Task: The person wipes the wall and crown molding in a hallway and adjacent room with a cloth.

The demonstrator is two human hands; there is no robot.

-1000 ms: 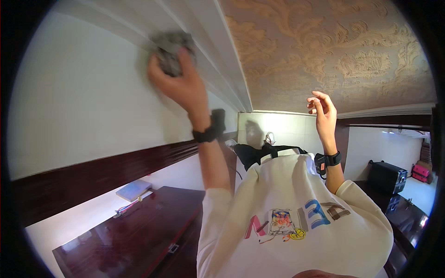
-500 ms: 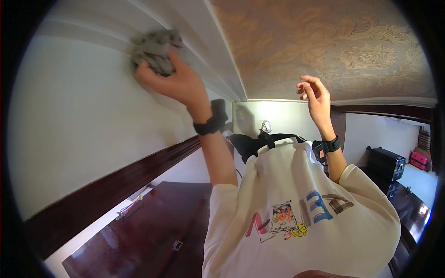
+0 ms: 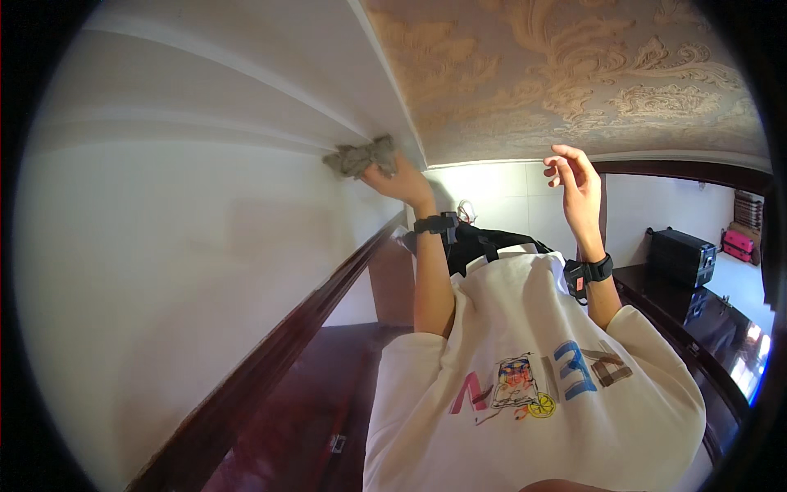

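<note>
A crumpled grey cloth [image 3: 361,157] is gripped in my left hand [image 3: 403,185], whose fingers close round its near side. The cloth touches the stepped white moulding [image 3: 270,90], near the corner where it meets the patterned wallpaper [image 3: 525,82]. My right hand [image 3: 582,187] is raised in front of the lower edge of that wallpaper. Its fingers are loosely bent and apart, and nothing is between them. Each wrist wears a black strap with a small device.
A dark red-brown wooden rail [image 3: 287,344] runs along the plain white surface [image 3: 164,271] on the left. Below it lies a dark glossy panel [image 3: 295,418]. To the right stand a black case [image 3: 680,256] and a pink bag [image 3: 739,244].
My left hand has slid the cloth to the right and down along the moulding, toward the corner. My right hand has shifted slightly right, its fingers still loosely bent.
</note>
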